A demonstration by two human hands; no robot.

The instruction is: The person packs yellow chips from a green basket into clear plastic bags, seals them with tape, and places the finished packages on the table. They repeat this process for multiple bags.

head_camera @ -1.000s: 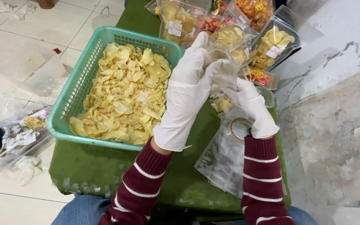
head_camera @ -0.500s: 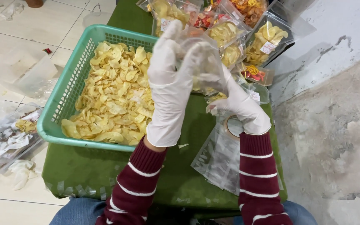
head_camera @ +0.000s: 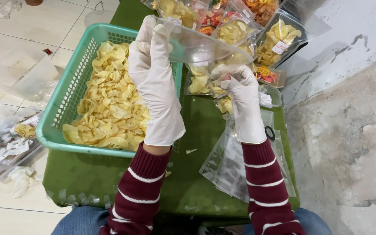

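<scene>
Both my hands wear white gloves. My left hand (head_camera: 155, 82) grips the top edge of an empty clear plastic bag (head_camera: 201, 45), lifted over the green table (head_camera: 196, 182). My right hand (head_camera: 242, 102) pinches the same bag's lower corner. The bag stretches between both hands and looks pulled open. Just left of my left hand stands a teal plastic basket (head_camera: 62, 117) heaped with yellow chips (head_camera: 109, 104).
Sealed bags of chips (head_camera: 279, 39) are piled at the table's far end. A stack of empty clear bags (head_camera: 229, 167) lies under my right forearm. Plastic wrappers and a clear tub (head_camera: 20, 74) sit on the tiled floor at left. A rough grey wall is at right.
Both hands have spread apart, my left hand rising and pulling the clear bag out wider between them. The view has shifted slightly.
</scene>
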